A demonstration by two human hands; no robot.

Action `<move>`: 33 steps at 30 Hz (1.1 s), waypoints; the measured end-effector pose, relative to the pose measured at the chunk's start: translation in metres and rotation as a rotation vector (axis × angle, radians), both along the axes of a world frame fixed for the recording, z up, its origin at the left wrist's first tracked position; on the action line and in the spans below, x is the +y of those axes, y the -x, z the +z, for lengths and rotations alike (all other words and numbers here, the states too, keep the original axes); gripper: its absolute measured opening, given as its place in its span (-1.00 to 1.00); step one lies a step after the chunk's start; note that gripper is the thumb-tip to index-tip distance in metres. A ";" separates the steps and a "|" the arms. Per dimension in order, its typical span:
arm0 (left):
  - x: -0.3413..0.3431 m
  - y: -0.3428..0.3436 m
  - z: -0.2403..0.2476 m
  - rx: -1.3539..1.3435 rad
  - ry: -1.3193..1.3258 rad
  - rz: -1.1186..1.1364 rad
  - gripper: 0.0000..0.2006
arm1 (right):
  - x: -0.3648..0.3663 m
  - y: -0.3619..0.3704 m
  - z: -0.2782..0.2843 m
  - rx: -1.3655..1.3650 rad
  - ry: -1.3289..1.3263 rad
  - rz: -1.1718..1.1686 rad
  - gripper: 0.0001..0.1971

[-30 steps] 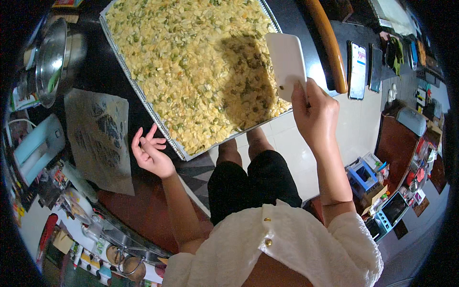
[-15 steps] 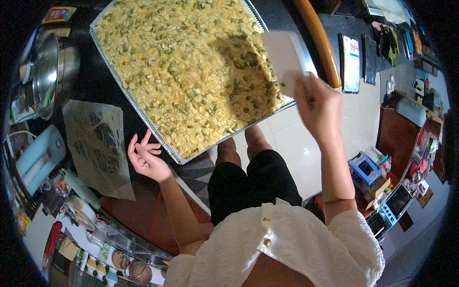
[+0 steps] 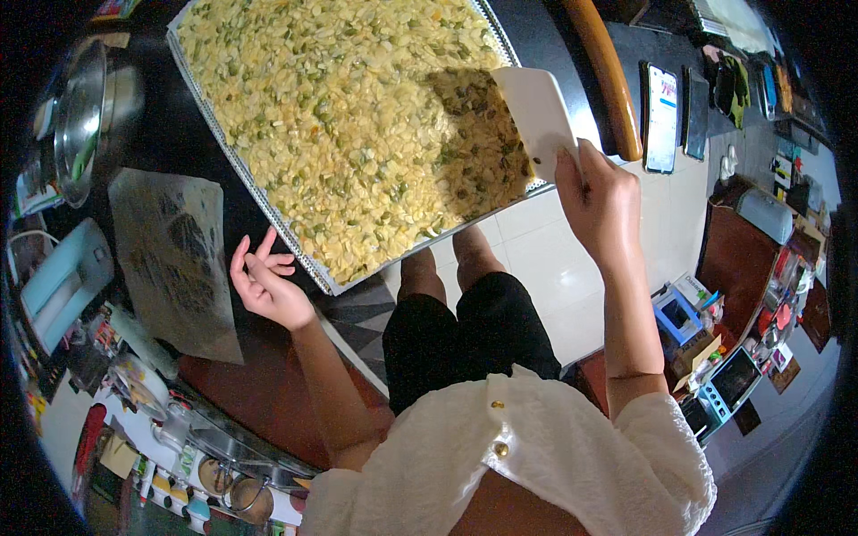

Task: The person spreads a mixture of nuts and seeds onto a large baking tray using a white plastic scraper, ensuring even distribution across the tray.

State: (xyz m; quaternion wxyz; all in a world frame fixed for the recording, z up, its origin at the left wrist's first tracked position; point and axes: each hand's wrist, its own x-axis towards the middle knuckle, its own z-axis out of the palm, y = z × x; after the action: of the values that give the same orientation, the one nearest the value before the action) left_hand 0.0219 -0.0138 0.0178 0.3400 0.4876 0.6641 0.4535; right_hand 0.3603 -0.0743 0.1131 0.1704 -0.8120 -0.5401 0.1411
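A dark bench (image 3: 241,393) fills the left of the view, with pale floor tiles (image 3: 554,268) beyond its edge and cluttered shelves far right. The right hand (image 3: 601,198) has its grip clenched on the lower end of a white flat scraper (image 3: 539,114), whose blade leans over the right-hand edge of a large metal baking tray (image 3: 295,243). The tray lies tilted across the bench and is covered edge to edge with a layer of pale sliced nuts and green seeds (image 3: 340,116). The left hand (image 3: 264,281) hangs released, fingers spread and curled, just beside the tray's near corner, holding nothing. Left of it lies a crumpled sheet of baking paper (image 3: 174,259); further left stand a steel pot (image 3: 85,112) and a pale blue appliance (image 3: 58,281).
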 end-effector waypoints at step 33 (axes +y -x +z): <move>0.000 -0.004 0.006 -0.061 -0.027 0.008 -0.76 | -0.004 0.073 -0.009 0.207 -0.012 0.257 -0.91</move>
State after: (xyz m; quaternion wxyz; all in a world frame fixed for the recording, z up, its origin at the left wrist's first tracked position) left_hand 0.0257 -0.0142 0.0242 0.3516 0.4753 0.6493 0.4784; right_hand 0.2876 -0.0783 0.1044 0.2107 -0.7164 -0.6199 0.2411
